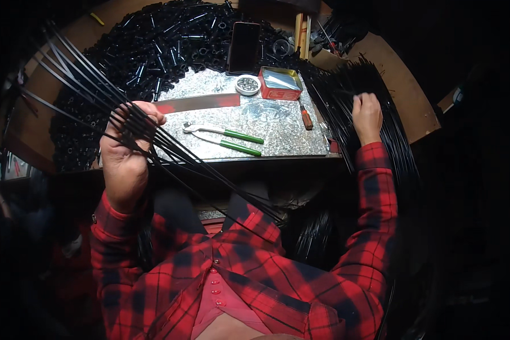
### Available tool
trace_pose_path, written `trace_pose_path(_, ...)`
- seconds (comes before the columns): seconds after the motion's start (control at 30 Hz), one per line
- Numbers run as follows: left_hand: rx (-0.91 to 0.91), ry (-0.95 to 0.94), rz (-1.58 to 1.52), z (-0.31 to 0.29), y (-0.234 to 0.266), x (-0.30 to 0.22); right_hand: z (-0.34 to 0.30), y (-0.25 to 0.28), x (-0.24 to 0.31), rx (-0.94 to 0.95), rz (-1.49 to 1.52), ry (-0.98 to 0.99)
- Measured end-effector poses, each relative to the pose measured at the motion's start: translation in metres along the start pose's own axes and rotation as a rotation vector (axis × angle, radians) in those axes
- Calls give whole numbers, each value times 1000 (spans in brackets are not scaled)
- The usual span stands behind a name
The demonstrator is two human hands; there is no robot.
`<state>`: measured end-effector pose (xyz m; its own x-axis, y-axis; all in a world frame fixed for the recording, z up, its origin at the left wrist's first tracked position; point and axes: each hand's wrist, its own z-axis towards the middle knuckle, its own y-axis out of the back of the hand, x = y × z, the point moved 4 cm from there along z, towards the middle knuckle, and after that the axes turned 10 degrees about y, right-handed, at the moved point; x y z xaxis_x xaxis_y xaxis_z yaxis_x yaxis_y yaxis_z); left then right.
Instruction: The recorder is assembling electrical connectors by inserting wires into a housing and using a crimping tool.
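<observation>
**Gathering black rods, a handful so far**

Our left hand (pixel 124 148) grips a fanned bundle of thin black rods (pixel 90 93) over the bench's left edge. Our right hand (pixel 367 116) pinches into the big rod pile (pixel 354 85) at the right edge. Judging by that pile, most remain ungathered. Green-handled pliers (pixel 226 139) lie mid-bench on the metal sheet (pixel 266 122).

my left hand (pixel 124 150): thin glossy black rods (pixel 85 71) | surface (pixel 277 122): spangled shiny metal sheet | pliers (pixel 224 137): green plastic grips
</observation>
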<state>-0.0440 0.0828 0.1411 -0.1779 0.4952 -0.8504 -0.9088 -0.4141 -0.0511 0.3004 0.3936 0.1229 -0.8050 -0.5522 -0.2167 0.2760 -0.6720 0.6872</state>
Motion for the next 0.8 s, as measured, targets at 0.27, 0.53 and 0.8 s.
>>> trace_pose_path(0.27,91,42,165,11,-49,9,51,87,188,-233,984,348)
trace_pose_path(0.53,87,0,55,1,-34,15,48,95,254,250,1660,232)
trace_pose_path(0.8,-24,50,32,14,-12,6,-30,-22,255,300,719,620)
